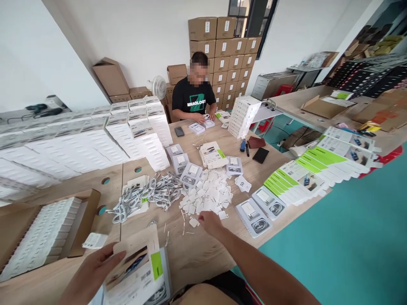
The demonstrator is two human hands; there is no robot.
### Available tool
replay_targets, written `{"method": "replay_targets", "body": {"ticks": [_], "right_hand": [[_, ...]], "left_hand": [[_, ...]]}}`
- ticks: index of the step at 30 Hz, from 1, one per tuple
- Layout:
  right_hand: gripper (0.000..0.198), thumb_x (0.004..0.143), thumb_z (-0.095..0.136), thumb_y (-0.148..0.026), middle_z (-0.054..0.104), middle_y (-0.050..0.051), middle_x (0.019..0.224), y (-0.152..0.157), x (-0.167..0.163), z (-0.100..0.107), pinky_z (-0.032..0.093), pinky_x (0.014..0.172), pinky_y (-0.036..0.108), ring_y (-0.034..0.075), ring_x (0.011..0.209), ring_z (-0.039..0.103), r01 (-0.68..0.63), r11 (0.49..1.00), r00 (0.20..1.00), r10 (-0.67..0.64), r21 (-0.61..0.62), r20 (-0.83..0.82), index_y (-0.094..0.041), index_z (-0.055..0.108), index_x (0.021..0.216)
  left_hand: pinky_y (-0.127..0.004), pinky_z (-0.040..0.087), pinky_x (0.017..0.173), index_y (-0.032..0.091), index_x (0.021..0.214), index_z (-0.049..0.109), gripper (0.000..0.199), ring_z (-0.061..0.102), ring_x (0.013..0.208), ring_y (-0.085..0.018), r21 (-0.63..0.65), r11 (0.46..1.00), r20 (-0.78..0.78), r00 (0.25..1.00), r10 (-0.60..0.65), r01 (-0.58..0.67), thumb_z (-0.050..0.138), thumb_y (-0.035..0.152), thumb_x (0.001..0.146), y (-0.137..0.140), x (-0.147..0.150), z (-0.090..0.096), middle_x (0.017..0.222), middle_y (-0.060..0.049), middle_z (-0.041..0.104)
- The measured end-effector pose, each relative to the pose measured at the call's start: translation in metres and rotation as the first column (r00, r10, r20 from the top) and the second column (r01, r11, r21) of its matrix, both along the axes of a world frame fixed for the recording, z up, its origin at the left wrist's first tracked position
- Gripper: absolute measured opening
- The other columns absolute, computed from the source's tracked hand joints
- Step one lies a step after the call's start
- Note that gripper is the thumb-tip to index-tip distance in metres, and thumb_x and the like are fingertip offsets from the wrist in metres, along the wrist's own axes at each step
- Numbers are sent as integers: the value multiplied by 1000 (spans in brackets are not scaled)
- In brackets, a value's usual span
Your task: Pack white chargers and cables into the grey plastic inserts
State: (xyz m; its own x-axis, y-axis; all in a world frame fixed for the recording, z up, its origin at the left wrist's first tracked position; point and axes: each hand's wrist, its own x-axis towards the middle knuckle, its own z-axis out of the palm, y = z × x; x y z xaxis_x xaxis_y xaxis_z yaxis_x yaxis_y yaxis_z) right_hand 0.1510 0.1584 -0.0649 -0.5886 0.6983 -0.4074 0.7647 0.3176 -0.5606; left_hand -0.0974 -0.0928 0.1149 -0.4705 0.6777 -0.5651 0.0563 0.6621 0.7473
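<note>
Carton (pixel 135 271), white, green-patched, photo-printed, within left hand's grip (pixel 95 267); right hand's grip (pixel 210 223) unclear.

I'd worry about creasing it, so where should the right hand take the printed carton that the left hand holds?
Probably by the right edge, beside the green patch, coming from the right: the printed carton looks flat, and the left hand pinches its left edge.

The left hand (pixel 92 271) is close in, its thumb and fingers pinched. The right hand (pixel 209 223) is farther out than the left, on a long, stretched right arm (pixel 257 262). Its fingers curl in, and their tips are hidden.
</note>
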Motion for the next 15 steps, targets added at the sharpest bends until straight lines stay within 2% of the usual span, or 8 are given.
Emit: {"method": "replay_targets", "body": {"ticks": [3, 6, 8, 12, 15], "right_hand": [[21, 87, 51, -19, 69, 6, 109, 21, 7, -2, 43, 77, 30, 20, 97, 62, -57, 992, 997, 50, 110, 63, -23, 66, 102], [31, 83, 58, -18, 61, 8, 123, 35, 1, -1, 43, 88, 33, 23, 115, 54, -141, 970, 988, 127, 196, 85, -24, 60, 114], [39, 79, 65, -18, 58, 9, 126, 37, -6, -1, 41, 93, 34, 25, 119, 50, -196, 954, 979, 177, 227, 101, -23, 58, 116], [37, 78, 65, -18, 57, 13, 125, 25, -23, -1, 37, 101, 39, 27, 121, 48, -251, 938, 966, 229, 240, 119, -19, 59, 115], [33, 78, 67, -25, 61, 15, 120, 9, -33, -3, 38, 99, 41, 29, 118, 51, -237, 953, 969, 219, 188, 115, -18, 62, 110]], "left_hand": [[-36, 57, 74, 27, 100, 69, 38, 69, 87, -31, 17, 983, 285, 943, 172, -184, 81, 34, 65, -21, -12, -6, 88, 0, 75], [-37, 58, 70, 29, 103, 68, 46, 70, 79, -30, 18, 920, 410, 843, 350, -391, 84, 27, 60, -37, -17, -10, 83, 1, 74], [-37, 57, 60, 29, 99, 68, 46, 69, 68, -29, -3, 888, 457, 789, 410, -460, 86, 24, 57, -44, -19, -10, 78, 2, 73], [-33, 52, 49, 26, 93, 68, 49, 64, 56, -25, -38, 859, 443, 761, 473, -511, 89, 22, 49, -53, -20, -3, 68, 3, 69], [-30, 48, 45, 24, 89, 67, 47, 60, 51, -22, 25, 829, 279, 800, 531, -559, 87, 29, 47, -59, -24, -4, 64, 2, 67]]}}
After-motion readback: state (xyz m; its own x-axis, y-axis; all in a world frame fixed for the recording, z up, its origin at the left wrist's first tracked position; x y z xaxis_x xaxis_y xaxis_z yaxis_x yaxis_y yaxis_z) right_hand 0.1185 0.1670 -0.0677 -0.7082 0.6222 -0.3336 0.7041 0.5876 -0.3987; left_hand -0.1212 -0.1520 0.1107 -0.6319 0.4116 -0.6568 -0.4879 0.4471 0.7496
